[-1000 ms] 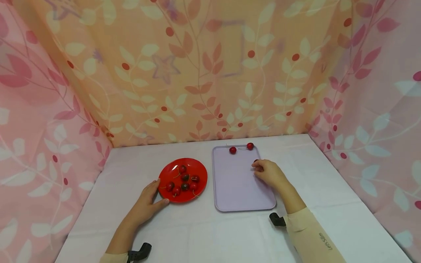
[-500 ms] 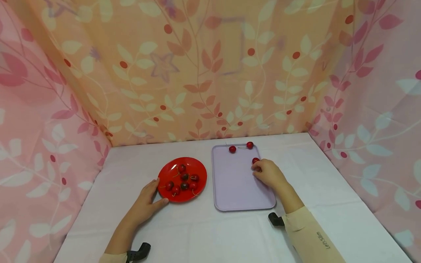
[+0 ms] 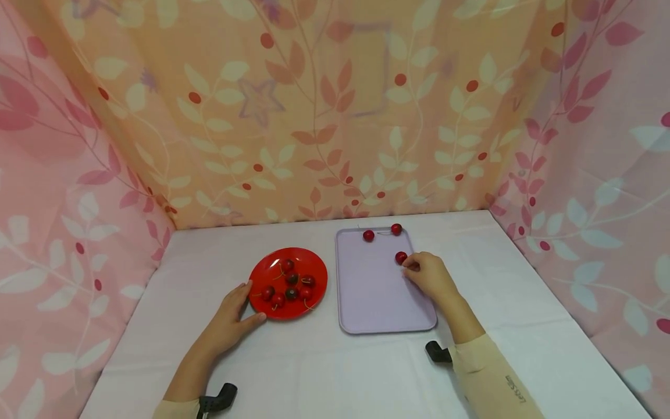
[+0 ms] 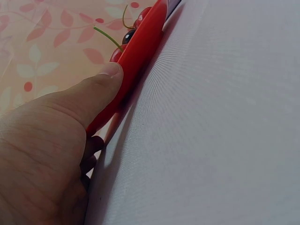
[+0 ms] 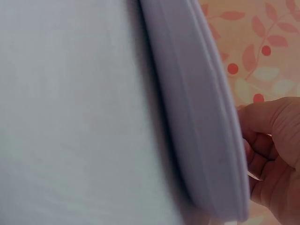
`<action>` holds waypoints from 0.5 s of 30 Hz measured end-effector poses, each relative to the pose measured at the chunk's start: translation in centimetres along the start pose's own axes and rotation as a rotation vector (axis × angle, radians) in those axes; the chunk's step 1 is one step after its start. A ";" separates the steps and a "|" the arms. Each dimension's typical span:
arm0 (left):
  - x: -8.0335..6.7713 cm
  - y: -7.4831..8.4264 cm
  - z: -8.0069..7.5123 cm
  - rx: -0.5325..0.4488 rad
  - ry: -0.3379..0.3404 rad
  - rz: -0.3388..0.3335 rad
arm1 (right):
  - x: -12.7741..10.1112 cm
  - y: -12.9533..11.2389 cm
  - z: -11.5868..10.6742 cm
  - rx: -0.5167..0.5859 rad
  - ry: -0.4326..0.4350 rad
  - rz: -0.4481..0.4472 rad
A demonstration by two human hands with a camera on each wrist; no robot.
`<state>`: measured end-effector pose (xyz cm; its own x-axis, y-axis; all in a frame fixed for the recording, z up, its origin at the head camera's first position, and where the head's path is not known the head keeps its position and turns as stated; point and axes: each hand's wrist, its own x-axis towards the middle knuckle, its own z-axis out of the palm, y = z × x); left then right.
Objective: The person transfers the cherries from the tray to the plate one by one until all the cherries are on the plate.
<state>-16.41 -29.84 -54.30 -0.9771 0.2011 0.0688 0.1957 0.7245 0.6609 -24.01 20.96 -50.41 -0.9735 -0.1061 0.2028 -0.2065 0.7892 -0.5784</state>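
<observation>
My left hand (image 3: 230, 320) holds the near-left rim of a round red plate (image 3: 256, 273), its thumb on the edge in the left wrist view and the other fingers reaching round the side. Several dark and bright red cherries (image 3: 291, 293), some with stems, lie on the plate. Over the right side of a lilac tray (image 3: 377, 302), my right hand (image 3: 429, 276) pinches a red cherry (image 3: 401, 258) at its fingertips. The right wrist view shows the curled fingers behind the tray's wall (image 5: 201, 117); the cherry is hidden there.
Two more cherries lie at the far end of the tray: one (image 3: 369, 235) inside it, the other (image 3: 396, 229) by the far right corner. A white cloth (image 3: 324, 372) covers the table. Flowered curtains (image 3: 314, 116) enclose the back and sides.
The cherry at my right fingertips, mostly hidden a second ago, has come into view and shifted slightly left. My left hand stays at the plate. The whole head view has shifted a little.
</observation>
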 end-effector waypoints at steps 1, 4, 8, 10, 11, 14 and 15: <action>0.0 0.0 0.0 0.003 0.000 0.001 | -0.1 -0.1 0.0 0.005 0.007 0.001; 0.0 0.0 0.0 0.004 -0.002 0.004 | -0.6 -0.4 -0.1 0.037 0.028 0.015; 0.1 -0.1 0.0 0.001 -0.004 0.006 | -0.9 -0.6 -0.2 0.069 0.059 0.039; 0.1 -0.1 0.0 0.000 -0.005 0.009 | -0.9 -0.6 -0.1 0.067 0.077 0.046; 0.1 -0.1 0.0 0.001 -0.005 0.008 | -0.9 -0.7 -0.1 0.068 0.086 0.049; 0.1 -0.1 0.0 0.000 -0.007 0.007 | -0.9 -0.7 -0.2 0.063 0.120 0.050; 0.1 -0.1 0.0 -0.002 -0.008 0.006 | -0.9 -0.7 -0.2 0.064 0.131 0.052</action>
<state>-16.55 -29.90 -54.33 -0.9753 0.2104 0.0668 0.2011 0.7221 0.6619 -22.98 20.63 -50.08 -0.9625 0.0172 0.2706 -0.1662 0.7511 -0.6389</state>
